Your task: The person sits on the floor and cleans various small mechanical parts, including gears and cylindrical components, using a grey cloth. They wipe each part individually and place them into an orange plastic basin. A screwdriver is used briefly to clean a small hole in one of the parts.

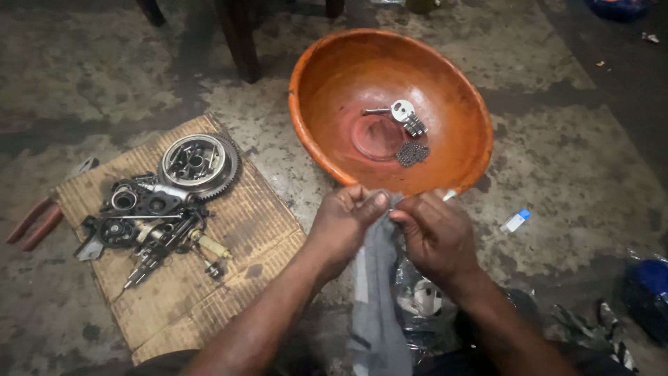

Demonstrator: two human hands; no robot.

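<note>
I am wiping a small part hidden inside the grey cloth rag, my left hand and right hand both pinching it, just beside the round orange bowl.

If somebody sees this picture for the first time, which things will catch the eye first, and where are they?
The big orange bowl on the concrete floor at top centre draws the eye first, with a few small metal parts and a short chain lying in it. Just below it, the left hand and right hand pinch a grey cloth together. At the left, greasy engine parts sit heaped on a sheet of cardboard.
</note>
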